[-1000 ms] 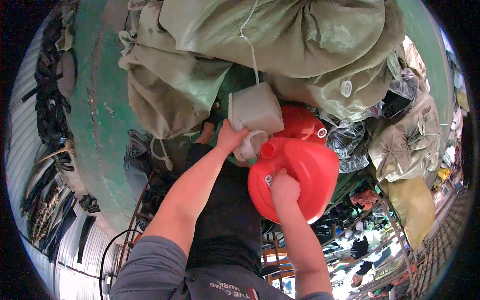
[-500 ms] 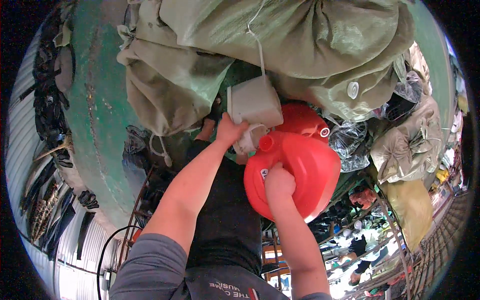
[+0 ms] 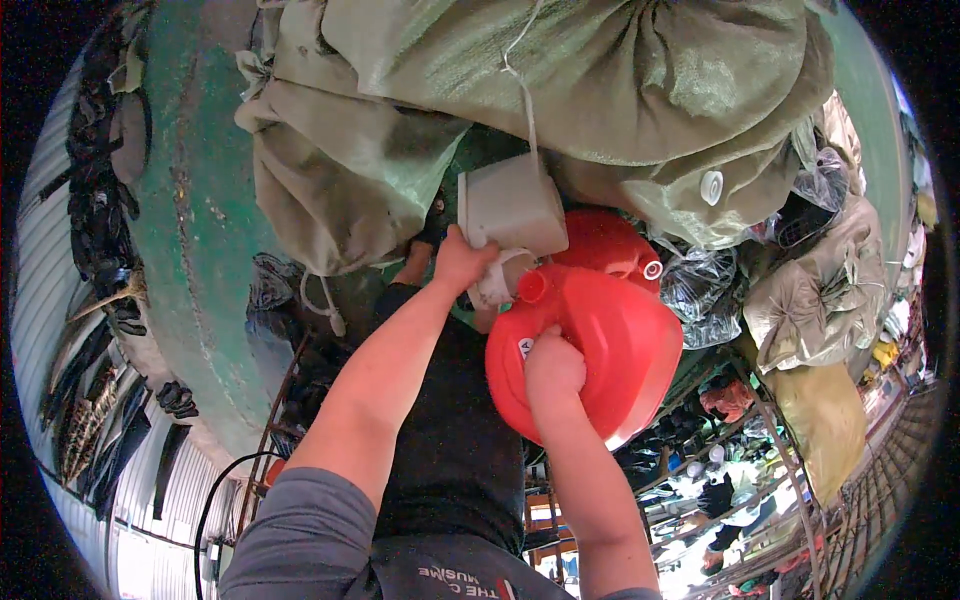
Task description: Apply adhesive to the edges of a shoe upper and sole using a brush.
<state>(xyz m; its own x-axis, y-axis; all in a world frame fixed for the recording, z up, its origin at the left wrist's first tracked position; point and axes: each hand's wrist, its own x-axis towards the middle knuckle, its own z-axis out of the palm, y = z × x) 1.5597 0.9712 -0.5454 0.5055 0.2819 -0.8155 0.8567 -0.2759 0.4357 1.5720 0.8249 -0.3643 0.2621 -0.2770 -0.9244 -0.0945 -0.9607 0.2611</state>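
Below the olive sacks (image 3: 590, 90), right hand (image 3: 556, 372) is gripping nearer red jerrycan (image 3: 632, 345); its mouth (image 3: 533, 287) is pointing left, just beside the white plastic cup (image 3: 491, 289) left hand (image 3: 464, 263) is gripping.

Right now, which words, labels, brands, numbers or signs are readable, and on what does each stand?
Dark grey fabric shirt: pale lettering, upside down; I don't copy out its wording.
Rounded red plastic jug: small white label beside the right hand, too small to read.
I can make out no other text.
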